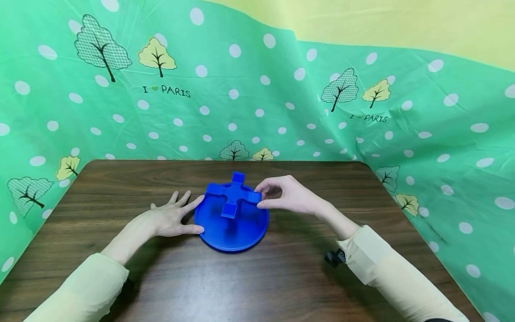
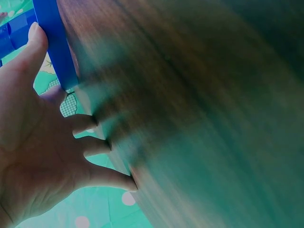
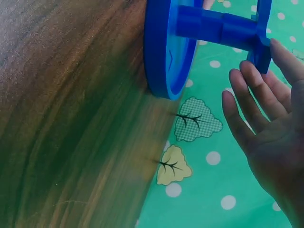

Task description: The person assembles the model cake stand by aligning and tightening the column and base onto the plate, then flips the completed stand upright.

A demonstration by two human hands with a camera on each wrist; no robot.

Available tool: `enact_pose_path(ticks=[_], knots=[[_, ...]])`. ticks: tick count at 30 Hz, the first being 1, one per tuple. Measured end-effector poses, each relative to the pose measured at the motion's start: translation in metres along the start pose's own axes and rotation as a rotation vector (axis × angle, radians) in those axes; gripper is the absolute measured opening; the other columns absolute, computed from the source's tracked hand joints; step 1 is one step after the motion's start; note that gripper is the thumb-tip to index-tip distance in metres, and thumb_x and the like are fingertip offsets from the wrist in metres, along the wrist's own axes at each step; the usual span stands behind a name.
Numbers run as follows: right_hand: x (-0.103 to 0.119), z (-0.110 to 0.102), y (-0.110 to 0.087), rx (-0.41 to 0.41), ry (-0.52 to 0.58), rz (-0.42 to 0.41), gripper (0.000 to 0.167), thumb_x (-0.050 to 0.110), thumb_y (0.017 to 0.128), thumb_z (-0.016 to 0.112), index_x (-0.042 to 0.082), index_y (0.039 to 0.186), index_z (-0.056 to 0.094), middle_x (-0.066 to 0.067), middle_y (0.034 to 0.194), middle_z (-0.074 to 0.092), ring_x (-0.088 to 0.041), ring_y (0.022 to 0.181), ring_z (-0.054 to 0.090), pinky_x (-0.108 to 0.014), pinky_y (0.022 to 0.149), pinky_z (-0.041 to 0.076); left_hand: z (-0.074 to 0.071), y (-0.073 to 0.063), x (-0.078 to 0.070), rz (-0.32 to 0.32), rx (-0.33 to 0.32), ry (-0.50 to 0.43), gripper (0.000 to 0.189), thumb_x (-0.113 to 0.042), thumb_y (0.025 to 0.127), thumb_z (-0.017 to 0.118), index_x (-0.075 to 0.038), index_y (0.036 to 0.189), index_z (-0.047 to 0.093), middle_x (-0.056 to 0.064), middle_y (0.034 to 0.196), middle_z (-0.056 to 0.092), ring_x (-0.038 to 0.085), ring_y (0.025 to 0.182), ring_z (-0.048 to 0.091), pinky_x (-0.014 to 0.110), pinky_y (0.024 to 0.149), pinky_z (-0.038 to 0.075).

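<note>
A blue stand sits on the table, with a round, rimmed base (image 1: 241,235) and a post (image 3: 216,24) rising from its middle. On the post is a four-armed cross-shaped top (image 1: 232,195) with raised arm ends. My right hand (image 1: 291,195) pinches the end of the cross's right arm between thumb and fingertips. Fingers spread wide, my left hand (image 1: 169,219) lies at the left side of the base, its thumb and index finger at the rim. In the left wrist view, the other fingertips of that hand reach down to the tabletop.
The brown wood-grain table (image 1: 281,286) has rounded far corners. Behind and beside it hangs a green dotted cloth (image 1: 249,80) printed with trees. A small black device (image 1: 335,258) is at the right sleeve's cuff.
</note>
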State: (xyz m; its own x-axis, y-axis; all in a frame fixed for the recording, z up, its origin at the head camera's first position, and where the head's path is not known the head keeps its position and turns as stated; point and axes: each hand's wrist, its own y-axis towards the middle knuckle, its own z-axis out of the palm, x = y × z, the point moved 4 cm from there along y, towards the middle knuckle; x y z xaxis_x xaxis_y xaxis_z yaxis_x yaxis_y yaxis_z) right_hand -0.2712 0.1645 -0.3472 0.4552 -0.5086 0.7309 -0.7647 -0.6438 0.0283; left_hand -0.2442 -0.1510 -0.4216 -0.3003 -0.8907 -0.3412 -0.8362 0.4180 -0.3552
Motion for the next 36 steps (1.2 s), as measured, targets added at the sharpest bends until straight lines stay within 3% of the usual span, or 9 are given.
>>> enact_pose_path(ticks=[7, 12, 18, 24, 36], knots=[[0.001, -0.014, 0.010, -0.062, -0.084, -0.053, 0.024, 0.034, 0.091, 0.081, 0.022, 0.111, 0.076, 0.009, 0.101, 0.077, -0.009, 0.096, 0.071, -0.037, 0.087, 0.062, 0.000, 0.001, 0.000, -0.008, 0.006, 0.000, 0.099, -0.079, 0.090, 0.053, -0.033, 0.167, 0.011, 0.022, 0.174, 0.005, 0.057, 0.156, 0.002, 0.095, 0.099, 0.009], [-0.006, -0.022, 0.033, -0.091, -0.112, -0.048, 0.034, 0.035, 0.093, 0.078, 0.017, 0.121, 0.073, 0.001, 0.109, 0.077, -0.011, 0.101, 0.071, -0.040, 0.092, 0.059, 0.000, -0.001, -0.002, -0.005, 0.009, -0.004, 0.098, -0.078, 0.090, 0.054, -0.032, 0.167, 0.012, 0.022, 0.173, 0.006, 0.057, 0.156, 0.002, 0.095, 0.099, 0.009], [-0.007, -0.018, 0.057, 0.006, -0.115, -0.022, 0.046, 0.038, 0.094, 0.077, 0.019, 0.134, 0.067, 0.000, 0.128, 0.073, -0.015, 0.123, 0.067, -0.041, 0.102, 0.057, 0.001, 0.001, -0.008, 0.007, 0.010, -0.004, 0.099, -0.079, 0.090, 0.053, -0.033, 0.167, 0.011, 0.022, 0.173, 0.007, 0.057, 0.156, 0.003, 0.095, 0.099, 0.011], [-0.004, -0.009, 0.065, 0.126, -0.123, -0.021, 0.044, 0.042, 0.096, 0.072, 0.028, 0.138, 0.064, 0.006, 0.140, 0.066, -0.015, 0.134, 0.060, -0.042, 0.108, 0.054, 0.001, 0.004, -0.006, -0.002, 0.008, 0.012, 0.099, -0.080, 0.089, 0.053, -0.033, 0.167, 0.011, 0.022, 0.174, 0.006, 0.057, 0.156, 0.003, 0.095, 0.099, 0.011], [-0.004, -0.013, 0.049, 0.048, -0.154, -0.016, 0.029, 0.035, 0.093, 0.078, 0.022, 0.118, 0.072, 0.005, 0.108, 0.075, -0.013, 0.108, 0.070, -0.039, 0.095, 0.060, -0.001, -0.001, 0.002, -0.005, 0.007, -0.001, 0.098, -0.078, 0.091, 0.053, -0.033, 0.167, 0.010, 0.022, 0.174, 0.004, 0.056, 0.157, -0.001, 0.095, 0.099, 0.008]])
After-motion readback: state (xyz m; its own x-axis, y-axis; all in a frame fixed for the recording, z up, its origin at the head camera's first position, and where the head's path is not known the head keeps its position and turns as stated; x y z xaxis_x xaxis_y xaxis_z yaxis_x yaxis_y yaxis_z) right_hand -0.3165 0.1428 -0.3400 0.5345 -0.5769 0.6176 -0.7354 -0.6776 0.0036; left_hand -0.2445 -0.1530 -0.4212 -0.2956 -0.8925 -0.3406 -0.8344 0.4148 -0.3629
